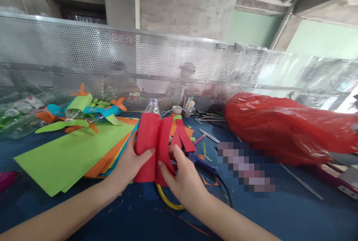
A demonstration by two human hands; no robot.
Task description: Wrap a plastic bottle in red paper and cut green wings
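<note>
A clear plastic bottle (152,106) stands wrapped in red paper (152,132), whose right side is cut into hanging strips. My left hand (127,166) grips the wrapped bottle from the left, thumb pressed across the red paper. My right hand (181,175) presses its fingers against the lower red paper from the right. Both hands sit low over the blue tabletop (279,211).
A stack of green and orange paper sheets (72,151) lies left. Paper-and-bottle airplanes (81,112) and empty bottles (19,116) sit behind it. A bulging red plastic bag (288,129) fills the right. A glue gun (203,164), yellow ring (167,200) and paper scraps lie near my hands. A perforated metal screen (167,65) backs the table.
</note>
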